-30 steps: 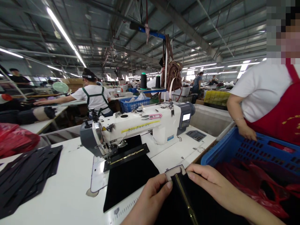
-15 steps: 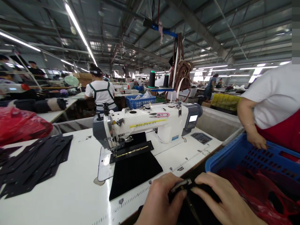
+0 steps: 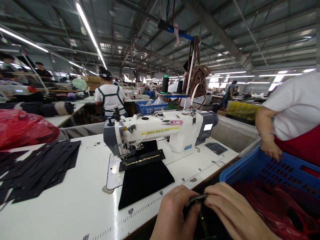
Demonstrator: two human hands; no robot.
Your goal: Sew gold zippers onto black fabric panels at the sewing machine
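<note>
Near the bottom centre, my left hand [image 3: 176, 211] and my right hand [image 3: 231, 208] pinch a dark fabric piece [image 3: 196, 199] between them, just off the table's front edge. A gold zipper strip [image 3: 203, 221] hangs down from it between my hands. On the white sewing machine [image 3: 160, 130], a black strip with a gold zipper [image 3: 142, 160] lies under the needle area, on top of a black cloth [image 3: 146, 183]. Pink thread snips [image 3: 175, 122] rest on the machine's arm.
Flat dark pieces [image 3: 40, 166] are piled at the left beside a red plastic bag [image 3: 25, 130]. At the right, a person's hand [image 3: 272, 150] rests on a blue basket [image 3: 225, 175] holding red plastic. Behind the machine stand thread spools [image 3: 165, 85] and a brown bag [image 3: 198, 80].
The view has shifted slightly. My right fingers have closed in over the dark piece's right end, and the piece has tilted. The other person's hand has moved slightly along the basket.
</note>
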